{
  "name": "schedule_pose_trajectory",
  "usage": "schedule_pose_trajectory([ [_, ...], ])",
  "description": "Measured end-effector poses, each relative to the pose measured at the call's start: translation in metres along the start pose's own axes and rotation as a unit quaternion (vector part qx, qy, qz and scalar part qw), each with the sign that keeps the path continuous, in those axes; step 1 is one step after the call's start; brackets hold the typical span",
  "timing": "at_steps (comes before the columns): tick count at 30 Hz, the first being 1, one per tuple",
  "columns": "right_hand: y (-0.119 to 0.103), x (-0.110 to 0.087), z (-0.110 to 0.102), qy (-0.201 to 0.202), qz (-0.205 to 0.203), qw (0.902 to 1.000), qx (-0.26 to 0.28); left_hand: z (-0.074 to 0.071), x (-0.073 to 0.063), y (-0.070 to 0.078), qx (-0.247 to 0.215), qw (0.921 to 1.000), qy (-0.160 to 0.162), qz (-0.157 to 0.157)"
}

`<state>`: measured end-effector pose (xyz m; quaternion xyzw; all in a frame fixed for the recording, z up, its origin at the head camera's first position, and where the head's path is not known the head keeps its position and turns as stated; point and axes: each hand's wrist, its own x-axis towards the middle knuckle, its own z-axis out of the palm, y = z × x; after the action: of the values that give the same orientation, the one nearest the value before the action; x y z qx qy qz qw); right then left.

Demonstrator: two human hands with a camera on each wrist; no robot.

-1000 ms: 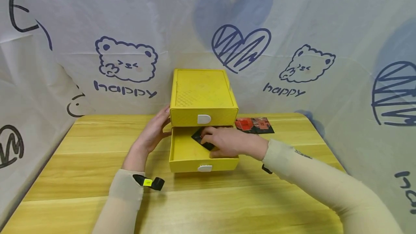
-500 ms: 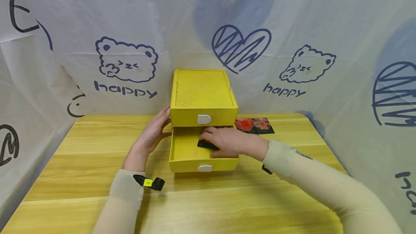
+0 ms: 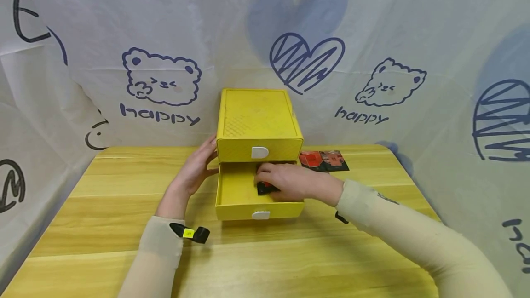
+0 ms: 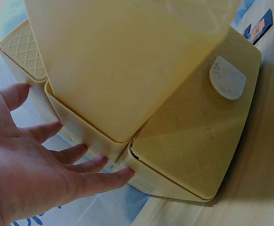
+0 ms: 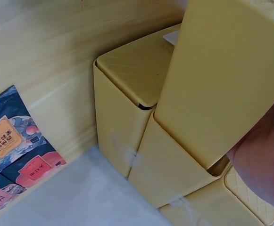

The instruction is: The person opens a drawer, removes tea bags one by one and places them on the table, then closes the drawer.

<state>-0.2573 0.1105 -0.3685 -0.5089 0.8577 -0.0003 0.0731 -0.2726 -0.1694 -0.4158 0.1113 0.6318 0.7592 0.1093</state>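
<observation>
A yellow drawer cabinet point(image 3: 261, 114) stands on the table with its middle drawer point(image 3: 237, 186) pulled out. My right hand point(image 3: 291, 181) is inside that drawer, its fingers curled over a dark packet with a red label point(image 3: 264, 189), which it grips and partly hides. In the right wrist view the drawer wall hides the fingers and the packet, and only part of the right hand point(image 5: 266, 150) shows. My left hand point(image 3: 194, 169) rests against the cabinet's left side. In the left wrist view the left hand point(image 4: 47, 165) has its fingers spread, with fingertips touching the cabinet side.
Several tea packets point(image 5: 9, 136) lie on the table right of the cabinet, near the back edge. The upper drawer, with a white handle point(image 3: 260, 152), is closed, as is the lower one point(image 4: 188, 127). A patterned cloth point(image 3: 232, 26) hangs behind the table.
Within the drawer, the dark packet has turned and shifted slightly right under my right fingers. The left hand and the cabinet have stayed in place.
</observation>
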Motion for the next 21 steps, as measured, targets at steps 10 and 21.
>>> schedule_pose_trajectory([
  [10, 0.002, -0.0025, 0.0023, 0.031, -0.036, 0.9988, 0.015, 0.0004, -0.0001, -0.0003, 0.003, 1.0, 0.0, 0.002],
  [21, 0.002, -0.0065, 0.002, 0.064, -0.044, 0.997, 0.01, -0.0007, 0.0004, -0.0009, 0.001, 1.0, 0.001, 0.0],
])
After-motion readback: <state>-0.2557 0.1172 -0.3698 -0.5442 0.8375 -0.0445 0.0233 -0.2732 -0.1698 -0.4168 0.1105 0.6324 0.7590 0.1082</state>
